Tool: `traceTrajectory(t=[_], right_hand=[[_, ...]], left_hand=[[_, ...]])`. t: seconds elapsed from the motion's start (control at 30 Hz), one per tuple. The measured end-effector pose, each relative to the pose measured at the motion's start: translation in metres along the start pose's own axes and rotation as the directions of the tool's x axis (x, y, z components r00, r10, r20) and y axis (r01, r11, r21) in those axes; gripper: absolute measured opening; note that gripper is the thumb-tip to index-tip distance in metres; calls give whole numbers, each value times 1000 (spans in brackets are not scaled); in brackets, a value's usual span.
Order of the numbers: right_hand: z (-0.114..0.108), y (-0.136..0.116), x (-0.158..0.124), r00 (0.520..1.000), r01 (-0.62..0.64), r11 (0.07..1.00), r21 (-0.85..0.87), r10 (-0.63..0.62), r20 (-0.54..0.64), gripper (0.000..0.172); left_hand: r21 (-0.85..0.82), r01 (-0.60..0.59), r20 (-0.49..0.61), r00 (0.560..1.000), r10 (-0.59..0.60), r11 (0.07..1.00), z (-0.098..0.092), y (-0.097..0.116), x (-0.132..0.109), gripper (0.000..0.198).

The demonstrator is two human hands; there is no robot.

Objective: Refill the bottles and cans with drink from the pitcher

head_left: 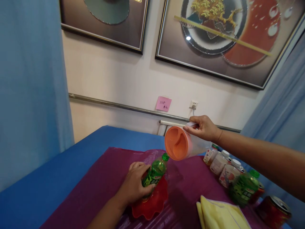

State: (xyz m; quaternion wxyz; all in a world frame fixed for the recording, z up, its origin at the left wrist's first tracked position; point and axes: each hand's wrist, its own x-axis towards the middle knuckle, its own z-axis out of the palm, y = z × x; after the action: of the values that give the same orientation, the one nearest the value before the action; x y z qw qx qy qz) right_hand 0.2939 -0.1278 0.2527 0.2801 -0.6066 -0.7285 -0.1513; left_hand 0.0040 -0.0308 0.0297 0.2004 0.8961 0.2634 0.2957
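My left hand (135,184) is wrapped round a green plastic drink bottle (156,171) with its green cap on. The bottle leans to the right over a red scalloped bowl (154,203) on the purple sheet. My right hand (202,127) grips the handle of a clear plastic pitcher (197,144). That pitcher is tipped on its side, its orange lid (176,143) facing left and toward me. The lid hangs just above and to the right of the bottle's cap; whether they touch I cannot tell. No liquid stream shows.
A folded yellow cloth (220,213) lies at the front right. Several bottles and jars, with another green bottle (245,187) and a dark red can (274,210), line the right side. Purple plastic sheeting (102,181) covers part of the blue bed (95,143). Blue curtains (33,79) hang at both sides.
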Motion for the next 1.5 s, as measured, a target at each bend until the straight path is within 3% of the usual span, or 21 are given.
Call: traceTrajectory(t=[1.5], right_hand=[[-4, -1, 1, 999, 24, 999, -21, -24, 26, 48]], left_hand=[[4, -3, 7, 1000, 3, 1000, -1, 3, -2, 42]])
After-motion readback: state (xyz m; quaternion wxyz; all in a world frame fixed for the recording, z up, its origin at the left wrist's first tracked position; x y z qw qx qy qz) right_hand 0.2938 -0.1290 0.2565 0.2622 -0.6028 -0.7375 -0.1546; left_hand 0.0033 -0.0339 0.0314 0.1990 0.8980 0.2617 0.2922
